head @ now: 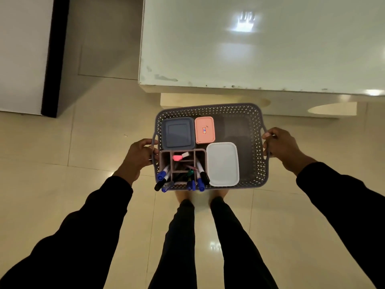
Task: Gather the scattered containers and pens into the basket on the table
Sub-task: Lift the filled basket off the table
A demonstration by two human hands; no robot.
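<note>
A glossy cream tiled floor [62,184] fills the lower part of the view, and a pale, glass-topped counter [260,49] with a chipped near edge stands ahead, its top catching a bright patch of reflected light. To the left a white panel with a black edge [52,59] rises from the floor. The grey perforated basket [258,167] is not on the counter; it is held in the air in front of the counter, above the person's legs. The left hand [138,158] has its grip curled round the basket's left handle, and the right hand [280,146] has its grip curled round the right handle; both arms wear black sleeves. Inside the basket, at the far left, lies a container with a blue-grey lid [178,133], and just beside it to the right a smaller container with a pink lid [204,130] bearing a small label. Nearer, a container with a white lid [223,163] sits by the middle. At the near left corner a pinkish divided pen holder [183,158] holds several pens [201,174] with blue and black caps, leaning toward the person, and a pink-tipped marker [180,157] lies across its top.
</note>
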